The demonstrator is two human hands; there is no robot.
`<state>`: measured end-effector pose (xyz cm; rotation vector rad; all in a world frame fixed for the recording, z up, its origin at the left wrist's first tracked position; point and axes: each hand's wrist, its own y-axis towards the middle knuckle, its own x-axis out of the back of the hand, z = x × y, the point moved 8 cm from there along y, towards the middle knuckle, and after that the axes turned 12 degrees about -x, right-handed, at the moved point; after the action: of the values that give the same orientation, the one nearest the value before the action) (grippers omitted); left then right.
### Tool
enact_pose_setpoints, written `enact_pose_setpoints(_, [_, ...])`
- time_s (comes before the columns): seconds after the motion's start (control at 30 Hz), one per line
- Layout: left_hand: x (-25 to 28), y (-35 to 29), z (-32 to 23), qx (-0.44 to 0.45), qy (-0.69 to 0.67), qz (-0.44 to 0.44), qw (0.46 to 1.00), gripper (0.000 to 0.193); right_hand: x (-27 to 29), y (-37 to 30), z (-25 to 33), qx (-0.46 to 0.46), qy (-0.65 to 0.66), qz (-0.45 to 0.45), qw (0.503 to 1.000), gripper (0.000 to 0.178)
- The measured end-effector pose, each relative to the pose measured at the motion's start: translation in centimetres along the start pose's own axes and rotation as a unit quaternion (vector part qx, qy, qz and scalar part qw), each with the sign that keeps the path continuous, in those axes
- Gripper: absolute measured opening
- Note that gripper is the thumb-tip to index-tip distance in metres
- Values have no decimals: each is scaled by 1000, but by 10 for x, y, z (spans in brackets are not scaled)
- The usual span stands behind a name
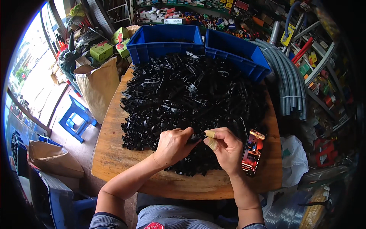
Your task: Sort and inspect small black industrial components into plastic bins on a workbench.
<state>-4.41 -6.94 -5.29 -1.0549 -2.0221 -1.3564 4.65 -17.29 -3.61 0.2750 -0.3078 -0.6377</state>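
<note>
Clips (190,95) heaped on table (114,156); crates (164,40) behind; phone (252,152) right.

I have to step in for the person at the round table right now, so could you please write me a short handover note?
Left hand and right hand together grip one small black plastic part over the pile's near edge.
The pile of black plastic parts covers most of the wooden table.
Two blue crates stand behind it; how full they are cannot be told.
A lit phone lies beside the right hand.
Most of the pile remains.
</note>
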Motion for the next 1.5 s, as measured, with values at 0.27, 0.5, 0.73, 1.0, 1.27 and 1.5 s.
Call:
enact_pose_setpoints(0.27, [-2,-5,2,-35,41,24,998,27,-10,4,1,-23,-101,91,990,17])
enact_pose_setpoints(0.5, [6,-12,-5,-82,61,64,993,22,-27,-8,-15,-23,-136,150,979,25])
enact_pose_setpoints(0.73, [2,-10,3,2,40,86,995,20,-38,-14,21,107,-261,62,958,31])
enact_pose_setpoints(1.0, [-8,-24,0,61,90,166,980,18,-61,-40,17,210,-511,87,829,33])
enact_pose_setpoints(1.27, [13,15,-2,72,-139,177,972,30,36,3,-6,-13,-386,53,921,21])
enact_pose_setpoints(1.5, [9,167,26,26,-190,90,977,38,19,-12,-48,-101,-456,156,871,14])
